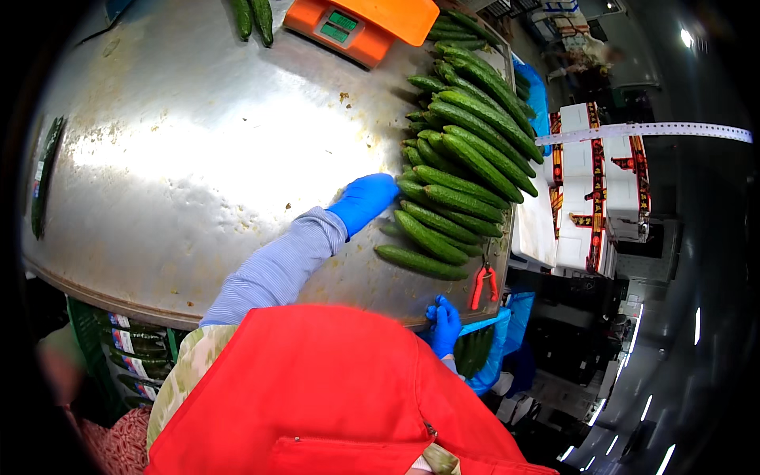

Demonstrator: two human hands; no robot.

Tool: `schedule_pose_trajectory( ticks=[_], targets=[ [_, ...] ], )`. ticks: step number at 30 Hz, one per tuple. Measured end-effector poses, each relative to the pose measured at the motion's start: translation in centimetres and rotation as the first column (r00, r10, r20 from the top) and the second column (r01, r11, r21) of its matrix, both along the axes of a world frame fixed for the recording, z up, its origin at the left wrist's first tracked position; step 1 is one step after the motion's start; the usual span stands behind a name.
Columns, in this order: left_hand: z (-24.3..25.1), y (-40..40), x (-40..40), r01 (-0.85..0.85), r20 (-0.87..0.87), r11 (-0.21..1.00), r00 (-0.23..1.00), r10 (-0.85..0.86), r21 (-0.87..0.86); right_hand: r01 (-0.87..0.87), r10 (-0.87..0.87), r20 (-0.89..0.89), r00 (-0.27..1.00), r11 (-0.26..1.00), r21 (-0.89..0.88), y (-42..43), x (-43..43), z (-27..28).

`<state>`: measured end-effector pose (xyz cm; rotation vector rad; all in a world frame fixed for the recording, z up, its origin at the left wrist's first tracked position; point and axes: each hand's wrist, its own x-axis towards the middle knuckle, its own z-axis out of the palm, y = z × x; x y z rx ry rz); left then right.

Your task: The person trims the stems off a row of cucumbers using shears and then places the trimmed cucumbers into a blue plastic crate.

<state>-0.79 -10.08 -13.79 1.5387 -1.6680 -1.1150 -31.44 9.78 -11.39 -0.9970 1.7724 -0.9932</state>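
Note:
My left hand [365, 202], in a blue glove, rests at the left ends of a pile of green cucumbers [463, 199] on the metal table [178, 237]. Its fingers are hidden, so a grip on a cucumber cannot be made out. My right hand [444, 325], also blue-gloved, is past the table's near edge with fingers bent; no held thing shows. Red-handled pliers or snips [484, 287] lie near the table's right edge, below the pile. An orange scale [341, 29] with a lit display stands at the far side.
A labelled wrapped cucumber [44, 178] lies far left; two more cucumbers [252, 21] lie beyond. Blue-lined containers [490, 356] flank the right edge. White foam boxes [579, 196] are stacked beyond. A crate of packed cucumbers [133, 350] is below left, beside a person's patterned clothing [124, 439].

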Motion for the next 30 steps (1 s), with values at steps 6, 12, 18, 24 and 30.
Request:
schedule_pose_trajectory(
  ticks=[6,12,18,24,30],
  targets=[
    [0.5,-6.0,3.4,-0.102,0.360,0.973,0.917,0.172,-0.205,0.019,-0.019,0.016,1.000,1.000,0.021,-0.1,-0.2,-0.3],
    [-0.9,-9.3,1.6,0.029,0.432,0.939,0.892,0.130,-0.343,0.113,-0.108,-0.172,0.979,0.993,0.019,-0.2,1.4,-0.5],
    [-2.2,-10.3,0.5,-0.077,0.446,0.904,0.850,0.280,-0.421,0.101,-0.093,-0.258,0.962,0.995,0.017,-0.2,1.3,-0.6],
    [-1.0,-11.2,2.5,-0.209,0.200,0.906,0.934,0.296,-0.367,0.088,-0.090,-0.268,0.959,0.996,-0.017,0.1,1.1,-1.0],
    [1.2,-12.9,1.4,-0.082,0.035,0.992,0.996,0.079,0.095,0.127,-0.121,-0.288,0.950,0.992,0.003,0.0,0.9,-1.3]
  ],
)
